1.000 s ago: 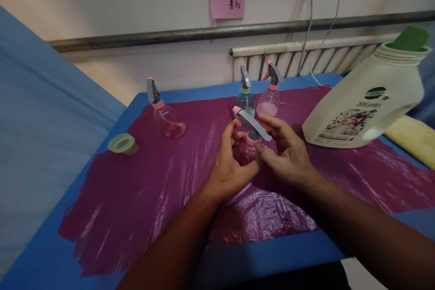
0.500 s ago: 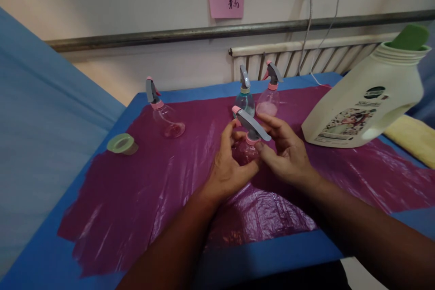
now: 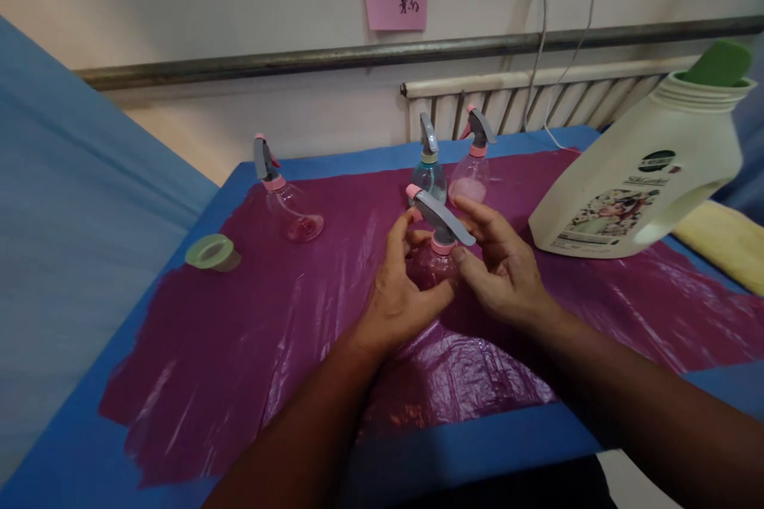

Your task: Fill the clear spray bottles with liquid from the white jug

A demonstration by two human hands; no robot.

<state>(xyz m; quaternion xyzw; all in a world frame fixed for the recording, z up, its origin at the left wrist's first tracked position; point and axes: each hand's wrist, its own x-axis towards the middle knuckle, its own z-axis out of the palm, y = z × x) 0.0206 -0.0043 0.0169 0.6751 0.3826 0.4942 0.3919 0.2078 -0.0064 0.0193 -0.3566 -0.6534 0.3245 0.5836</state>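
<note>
A clear spray bottle point(image 3: 430, 268) with a grey and pink trigger head and a pink collar stands upright between my hands. My left hand point(image 3: 401, 286) is curled round its body from the left, thumb across the front. From the right, my right hand point(image 3: 507, 262) grips it at the neck, thumb against the pink collar and fingers bent behind the grey head; some fingertips are hidden. Just behind stand a blue-tinted spray bottle point(image 3: 430, 179) and a pink spray bottle point(image 3: 469, 189) with pale liquid. Farther left is another clear spray bottle point(image 3: 292, 211) with a pink collar.
A big cream jug point(image 3: 633, 175) with a green piece in its mouth stands at right, beside a yellow cloth point(image 3: 725, 242). A small green cup point(image 3: 215, 253) is at left. Purple plastic sheeting point(image 3: 239, 358) covers much of the blue table point(image 3: 513, 445). Behind is a wall pipe point(image 3: 268, 64).
The view has shifted very slightly. Both hands and the spray bottle keep the same positions.
</note>
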